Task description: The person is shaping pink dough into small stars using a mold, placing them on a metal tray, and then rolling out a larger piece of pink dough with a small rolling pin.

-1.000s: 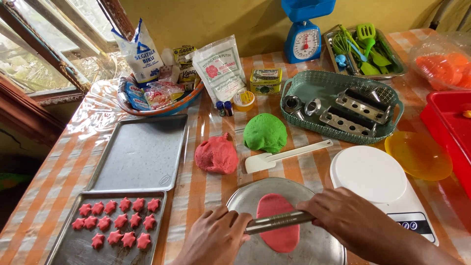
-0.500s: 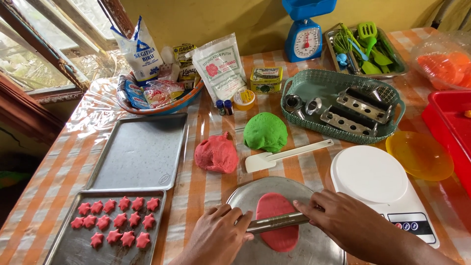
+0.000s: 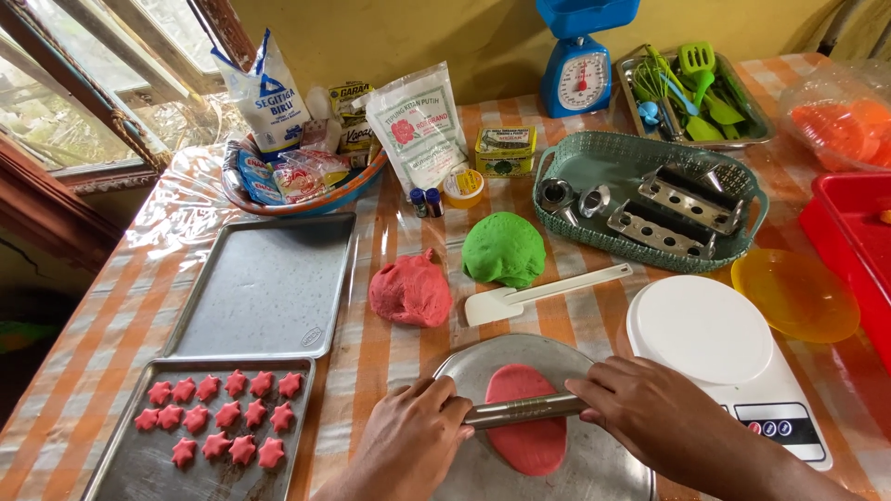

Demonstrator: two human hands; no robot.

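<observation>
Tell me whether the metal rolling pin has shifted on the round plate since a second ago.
Yes. The metal rolling pin has moved up the flattened red dough, away from the person and toward the round plate's far rim, judged against that unmoved plate.

A lump of red dough [image 3: 410, 290] and a rounded lump of green dough [image 3: 504, 249] sat side by side on the striped tablecloth, a white spatula [image 3: 543, 293] just beside the green one. To the left lay a bare metal baking tray [image 3: 266, 284], and nearer, a second metal tray [image 3: 148, 468] carried rows of small red star-shaped pieces [image 3: 220, 430]. A white digital scale [image 3: 719, 348] stood right.
</observation>
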